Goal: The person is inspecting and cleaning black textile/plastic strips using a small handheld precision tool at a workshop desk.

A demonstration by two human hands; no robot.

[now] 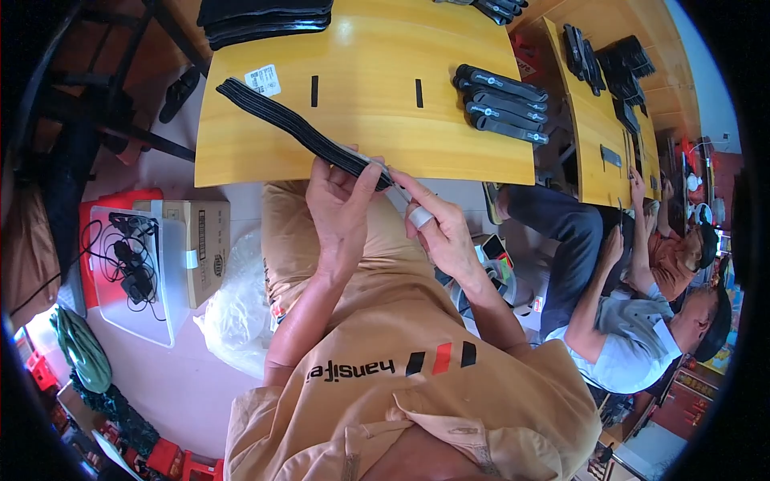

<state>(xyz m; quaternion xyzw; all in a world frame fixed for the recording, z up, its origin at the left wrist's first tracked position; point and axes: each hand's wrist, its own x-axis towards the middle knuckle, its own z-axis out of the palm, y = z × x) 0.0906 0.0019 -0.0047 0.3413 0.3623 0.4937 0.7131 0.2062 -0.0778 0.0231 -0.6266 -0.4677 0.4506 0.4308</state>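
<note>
A stack of long black fabric straps [298,132] slants over the front edge of the yellow table. Its far end rests towards the table's left side, beside a white printed label [263,80]. My left hand [341,200] is closed around the near end, thumb on top and fingers beneath. At that same end, my right hand [439,228] pinches the strap tips, its index finger stretched along them. White tape wraps one finger of my right hand. A thin pale edge shows between my two hands; what it belongs to I cannot make out.
Bundled grey-black straps [504,104] lie on the table's [369,52] right side, and folded black pieces [265,22] at its far left. A clear bin with cables [152,309] and a cardboard box [207,248] stand left. Co-workers [626,329] sit at another table on the right.
</note>
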